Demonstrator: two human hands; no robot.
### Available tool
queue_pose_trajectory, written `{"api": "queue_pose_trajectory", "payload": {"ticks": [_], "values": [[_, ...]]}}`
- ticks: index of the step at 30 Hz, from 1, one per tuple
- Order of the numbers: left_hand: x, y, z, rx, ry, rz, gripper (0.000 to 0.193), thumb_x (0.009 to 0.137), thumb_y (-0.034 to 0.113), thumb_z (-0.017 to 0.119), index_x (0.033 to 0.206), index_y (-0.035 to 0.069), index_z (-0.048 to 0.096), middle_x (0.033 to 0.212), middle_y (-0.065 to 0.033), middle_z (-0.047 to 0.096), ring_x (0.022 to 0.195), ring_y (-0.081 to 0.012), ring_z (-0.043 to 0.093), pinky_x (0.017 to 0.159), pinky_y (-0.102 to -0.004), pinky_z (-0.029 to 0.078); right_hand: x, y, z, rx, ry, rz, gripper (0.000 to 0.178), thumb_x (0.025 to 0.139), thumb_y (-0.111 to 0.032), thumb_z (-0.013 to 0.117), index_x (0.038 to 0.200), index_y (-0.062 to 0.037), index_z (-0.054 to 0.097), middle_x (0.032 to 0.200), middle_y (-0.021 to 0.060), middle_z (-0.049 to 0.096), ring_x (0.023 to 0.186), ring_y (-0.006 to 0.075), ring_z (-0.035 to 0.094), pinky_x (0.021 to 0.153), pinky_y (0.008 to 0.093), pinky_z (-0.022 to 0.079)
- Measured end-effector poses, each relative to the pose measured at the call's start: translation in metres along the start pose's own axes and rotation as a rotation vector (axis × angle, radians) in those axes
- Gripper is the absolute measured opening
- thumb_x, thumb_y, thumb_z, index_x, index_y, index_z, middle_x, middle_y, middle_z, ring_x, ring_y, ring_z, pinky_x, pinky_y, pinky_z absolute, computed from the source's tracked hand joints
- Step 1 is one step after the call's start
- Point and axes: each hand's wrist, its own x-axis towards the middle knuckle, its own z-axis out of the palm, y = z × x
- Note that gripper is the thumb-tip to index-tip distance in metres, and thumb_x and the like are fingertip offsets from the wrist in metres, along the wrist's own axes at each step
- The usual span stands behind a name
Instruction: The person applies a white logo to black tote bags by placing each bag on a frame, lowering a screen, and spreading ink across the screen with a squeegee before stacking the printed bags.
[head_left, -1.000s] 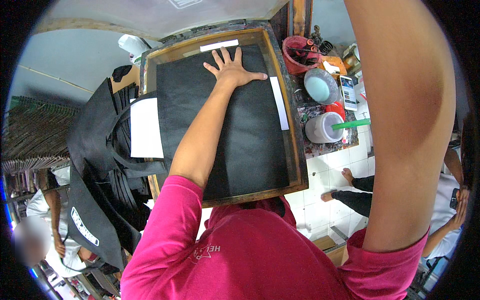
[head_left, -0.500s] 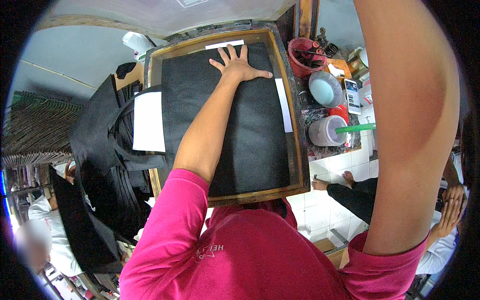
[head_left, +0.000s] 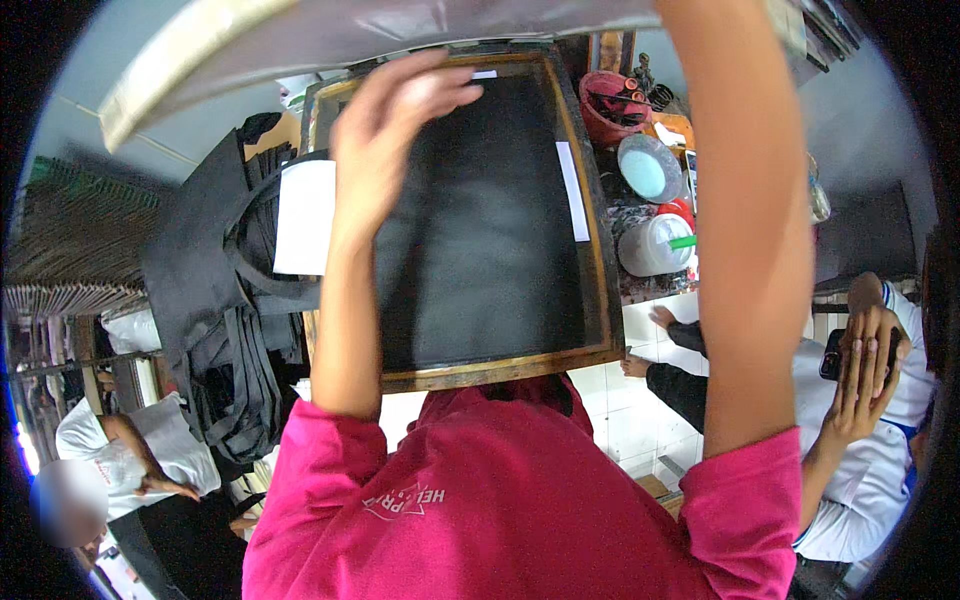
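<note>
Grip: my left hand (head_left: pixel 385 140) is lifted off the black fabric bag (head_left: pixel 490 220), fingers loosely curled and grasping nothing; it is blurred, close under the raised pale-edged grey printing screen (head_left: pixel 330 30).
Right hand: my right forearm (head_left: pixel 745 230) runs up to the top edge and the hand itself is out of view, so I cannot tell what it grips, though I judge it is what holds the screen up.
Bag: it lies flat inside the brown wooden frame (head_left: pixel 500 368), filling most of it, squared to the frame's sides, I judge so that the screen comes down on it evenly.
Strips: a white paper strip (head_left: pixel 571 190) lies along the bag's right edge, probably as an alignment mark; a white paper sheet (head_left: pixel 307 216) sits at the left, over the frame's edge.
Bench: right of the frame stand a red plastic tub of tools (head_left: pixel 612 105), a round bowl of pale blue ink (head_left: pixel 647 168) and a white plastic pot with a green stick (head_left: pixel 655 245), all within my reach.
Room: more black fabric bags (head_left: pixel 215 300) hang in a heap at my left; white floor tiles (head_left: pixel 640 420) show below, where a seated person in white (head_left: pixel 870 440) sits at my right.
</note>
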Motion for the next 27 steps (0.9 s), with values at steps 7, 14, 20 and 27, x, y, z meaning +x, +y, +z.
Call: {"api": "queue_pose_trajectory", "payload": {"ticks": [7, 14, 20, 27], "values": [[-0.192, 0.053, -0.019, -0.327, 0.145, -0.477, 0.034, 0.102, 0.028, 0.062, 0.106, -0.005, 0.068, 0.088, -0.0214, 0.076, 0.073, -0.0283, 0.073, 0.069, -0.0386, 0.059, -0.191, -0.106, -0.002, 0.389, -0.153, 0.270, 0.028, 0.088, -0.020, 0.075, 0.107, -0.0016, 0.066, 0.093, 0.0187, 0.070, 0.084, 0.0396, 0.068, 0.072, 0.0458, 0.053], [-0.263, 0.009, 0.005, -0.572, 0.372, -0.930, 0.025, 0.101, 0.018, 0.064, 0.112, -0.005, 0.067, 0.107, -0.0220, 0.075, 0.088, -0.0216, 0.075, 0.073, -0.0299, 0.061, -0.250, -0.152, 0.046, 0.252, -0.536, 0.084, 0.021, 0.088, -0.019, 0.069, 0.098, -0.0046, 0.058, 0.091, 0.0127, 0.065, 0.089, 0.0331, 0.065, 0.076, 0.0447, 0.051], [-0.262, 0.009, -0.004, -0.606, 0.352, -0.970, 0.028, 0.099, 0.013, 0.062, 0.118, -0.007, 0.062, 0.113, -0.0241, 0.073, 0.094, -0.0243, 0.075, 0.077, -0.0321, 0.063, -0.228, -0.119, 0.039, 0.408, -0.684, 0.170, 0.025, 0.089, -0.023, 0.071, 0.102, -0.0043, 0.060, 0.086, 0.0171, 0.068, 0.085, 0.0392, 0.067, 0.073, 0.0498, 0.051], [-0.259, 0.014, -0.004, -0.570, 0.365, -1.022, 0.028, 0.094, 0.008, 0.056, 0.117, -0.009, 0.060, 0.115, -0.0253, 0.071, 0.098, -0.0285, 0.074, 0.077, -0.0340, 0.062, -0.252, -0.189, 0.040, 0.311, -0.574, 0.119, 0.014, 0.083, -0.012, 0.064, 0.093, -0.0053, 0.057, 0.084, 0.0138, 0.063, 0.078, 0.0306, 0.066, 0.067, 0.0421, 0.052]]}}
